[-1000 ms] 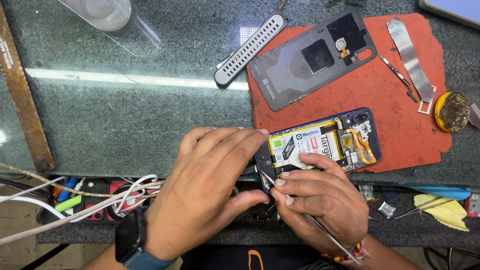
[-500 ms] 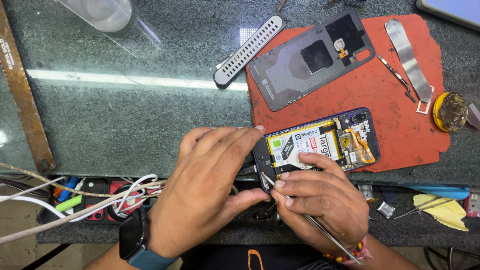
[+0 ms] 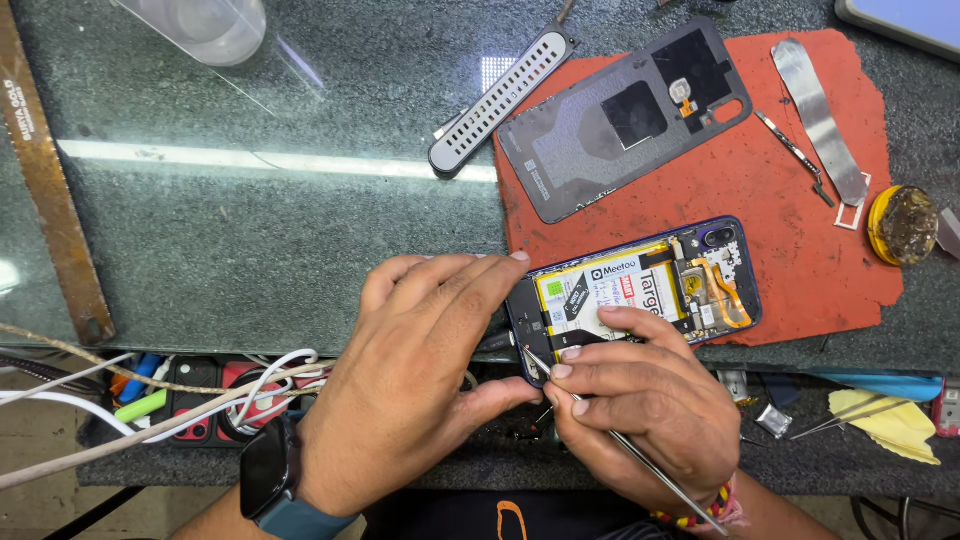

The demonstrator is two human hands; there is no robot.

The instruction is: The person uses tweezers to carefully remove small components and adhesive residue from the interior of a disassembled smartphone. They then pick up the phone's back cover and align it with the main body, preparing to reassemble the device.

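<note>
left hand [image 3: 415, 385] steadies the opened phone [image 3: 640, 295]; right hand [image 3: 645, 405] pinches tweezers [image 3: 640, 455].

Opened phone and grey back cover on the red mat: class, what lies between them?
Nothing: in the head view, only bare red mat separates the opened phone from the back cover.

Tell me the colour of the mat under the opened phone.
The mat is red-orange; the head view shows it, beneath the opened phone.

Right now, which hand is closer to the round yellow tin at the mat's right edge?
Right. The right hand rests on the opened phone, below-left of the yellow tin; the left hand sits farther left, beyond the phone.
</note>
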